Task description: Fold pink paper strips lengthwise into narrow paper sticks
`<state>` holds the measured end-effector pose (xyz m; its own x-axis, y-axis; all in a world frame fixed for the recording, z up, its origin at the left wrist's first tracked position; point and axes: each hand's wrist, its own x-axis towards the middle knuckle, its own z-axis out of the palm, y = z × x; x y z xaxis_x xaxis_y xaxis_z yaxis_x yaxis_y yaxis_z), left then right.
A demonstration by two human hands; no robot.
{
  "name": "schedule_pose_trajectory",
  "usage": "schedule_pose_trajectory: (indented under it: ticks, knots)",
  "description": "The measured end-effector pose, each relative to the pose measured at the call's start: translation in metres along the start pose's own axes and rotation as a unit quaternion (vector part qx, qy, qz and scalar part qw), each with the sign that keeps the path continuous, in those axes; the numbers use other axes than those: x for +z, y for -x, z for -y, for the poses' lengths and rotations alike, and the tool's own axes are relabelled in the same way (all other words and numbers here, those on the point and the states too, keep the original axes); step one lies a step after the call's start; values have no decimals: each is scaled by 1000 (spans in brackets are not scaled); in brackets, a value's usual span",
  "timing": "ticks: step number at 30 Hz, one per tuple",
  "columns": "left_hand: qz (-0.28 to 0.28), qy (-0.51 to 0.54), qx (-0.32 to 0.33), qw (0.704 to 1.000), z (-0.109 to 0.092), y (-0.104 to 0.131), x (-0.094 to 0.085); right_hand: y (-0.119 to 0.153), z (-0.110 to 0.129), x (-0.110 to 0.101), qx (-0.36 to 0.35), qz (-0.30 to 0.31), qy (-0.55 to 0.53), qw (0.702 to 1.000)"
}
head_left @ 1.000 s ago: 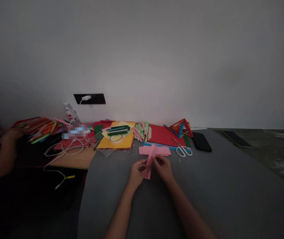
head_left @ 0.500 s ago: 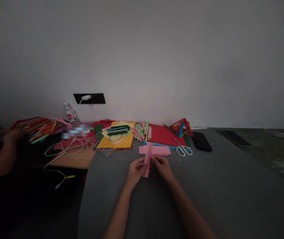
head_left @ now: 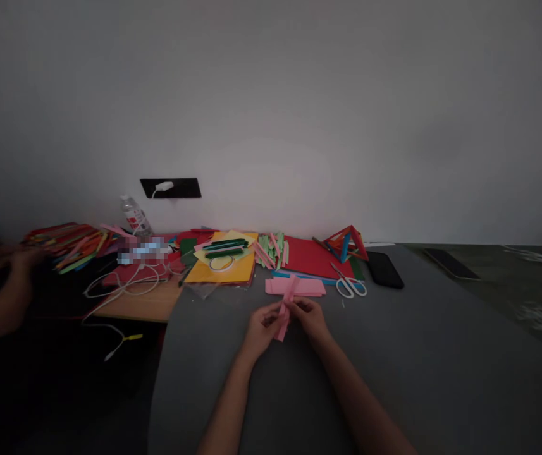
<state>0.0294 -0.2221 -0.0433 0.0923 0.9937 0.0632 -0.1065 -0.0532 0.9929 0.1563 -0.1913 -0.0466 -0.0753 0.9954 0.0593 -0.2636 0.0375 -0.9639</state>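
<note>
Between both hands, a pink paper strip (head_left: 289, 292) is held up at a slant over the grey table. My left hand (head_left: 264, 327) pinches its lower left side between thumb and fingers. My right hand (head_left: 309, 316) grips the strip's right edge near the middle, fingers closed. Fingers cover part of the strip, so any fold there is hard to make out. Just behind it lies a stack of pink paper strips (head_left: 308, 287). White-handled scissors (head_left: 351, 287) rest to the right of that stack, blades pointing away onto red paper (head_left: 308, 256).
A yellow paper pad (head_left: 195, 272) with dark green folded strips lies left of green and pink strips (head_left: 273, 249). A red-and-blue paper frame (head_left: 346, 243) and a black phone (head_left: 384, 270) stand right. Another person's arm (head_left: 9, 297) reaches into coloured strips (head_left: 74, 243); white cables (head_left: 123, 287) hang nearby.
The pink strip has tilted, its top leaning further right, and looks narrower. My fingers have shifted slightly on it, the right hand's moving in closer. The rest looks the same.
</note>
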Motion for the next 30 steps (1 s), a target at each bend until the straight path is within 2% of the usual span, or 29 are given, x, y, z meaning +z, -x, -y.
schedule_pose_trajectory:
  ticks: [4, 11, 21, 25, 30]
  knots:
    - [8, -5, -1, 1000, -1, 0, 0, 1, 3, 0, -2, 3, -9, 1000]
    - [17, -15, -16, 1000, -8, 2, 0, -2, 9, -5, -30, -32, 35, 998]
    - [41, -3, -32, 999, -7, 4, -1, 1, 10, -3, -17, -49, 9, 999]
    - [30, -21, -24, 999, -9, 4, 0, -2, 8, -6, -29, -64, -7, 998]
    - [14, -74, 0, 997, -7, 5, 2, -2, 14, -9, -62, -57, 43, 996]
